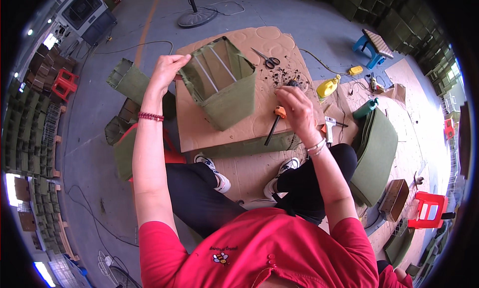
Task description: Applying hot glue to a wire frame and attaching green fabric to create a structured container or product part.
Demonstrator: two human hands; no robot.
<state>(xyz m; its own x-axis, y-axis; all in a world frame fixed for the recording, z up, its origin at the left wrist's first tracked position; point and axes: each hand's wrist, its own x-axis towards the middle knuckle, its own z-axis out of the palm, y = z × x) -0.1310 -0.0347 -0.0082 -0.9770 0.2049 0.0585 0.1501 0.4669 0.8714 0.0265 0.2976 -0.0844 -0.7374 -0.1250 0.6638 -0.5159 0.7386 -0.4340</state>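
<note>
In front of me, brown cardboard covers my worktop [199, 136]. Toward its far right I have scissors [272, 62], blades slightly apart, with black bits [294, 82] scattered just beside them and gathered into a small clump. Nearer me lies an orange-handled tool [280, 111], its dark shaft pointing toward me. The grey floor [115, 188] carries a fan base [197, 17] beyond and a blue stool [371, 48] to my right. Floor cardboard [344, 96] holds a glue gun [329, 130] and a green stack [377, 150].
</note>
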